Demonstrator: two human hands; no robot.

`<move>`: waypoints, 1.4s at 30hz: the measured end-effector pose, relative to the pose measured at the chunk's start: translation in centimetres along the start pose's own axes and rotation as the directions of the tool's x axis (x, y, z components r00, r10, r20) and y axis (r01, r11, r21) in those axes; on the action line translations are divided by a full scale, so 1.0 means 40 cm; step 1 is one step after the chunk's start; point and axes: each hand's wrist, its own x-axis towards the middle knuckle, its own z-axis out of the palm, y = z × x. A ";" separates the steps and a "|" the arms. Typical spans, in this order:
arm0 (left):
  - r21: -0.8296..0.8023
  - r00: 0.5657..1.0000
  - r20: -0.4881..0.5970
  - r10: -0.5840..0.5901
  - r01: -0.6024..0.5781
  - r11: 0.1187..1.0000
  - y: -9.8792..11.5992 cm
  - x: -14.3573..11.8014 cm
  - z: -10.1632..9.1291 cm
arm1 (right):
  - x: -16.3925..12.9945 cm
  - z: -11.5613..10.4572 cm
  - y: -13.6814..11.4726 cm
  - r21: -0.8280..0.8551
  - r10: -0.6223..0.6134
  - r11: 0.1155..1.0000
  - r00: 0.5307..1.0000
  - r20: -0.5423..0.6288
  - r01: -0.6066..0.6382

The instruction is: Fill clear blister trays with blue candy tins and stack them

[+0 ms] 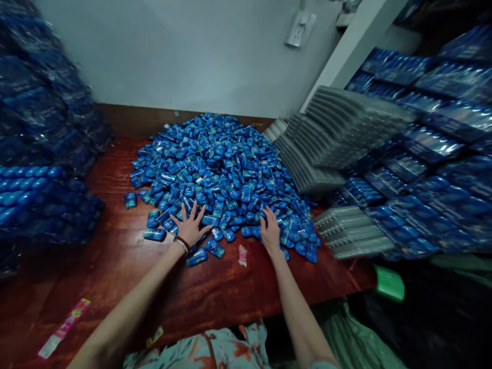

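Note:
A large heap of small blue containers [219, 159] with printed labels lies on the reddish-brown table [246, 287]; their exact kind is too small to tell. My left hand [190, 225] rests on the heap's near left edge, palm down with fingers spread. At the near right edge, my right hand [271, 230] touches the containers with its fingers stretched forward. Neither hand grips anything visible. Several loose containers lie around my left hand, one of them a blue container [155, 234] to its left. Between my hands is a small pink wrapper [242, 255].
Stacked clear plastic trays [326, 128] lean at the heap's right, with more trays [351, 233] below. Wrapped blue packs [434, 154] are piled far right, others [38, 92] at left. A pink strip [64, 328] lies front left. A green object [389, 283] is by the right edge.

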 end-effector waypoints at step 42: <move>-0.040 0.954 -0.160 0.253 -0.262 0.964 0.052 -0.188 0.033 | -0.119 -0.313 0.264 -0.772 0.159 0.564 0.956 -0.248 -0.294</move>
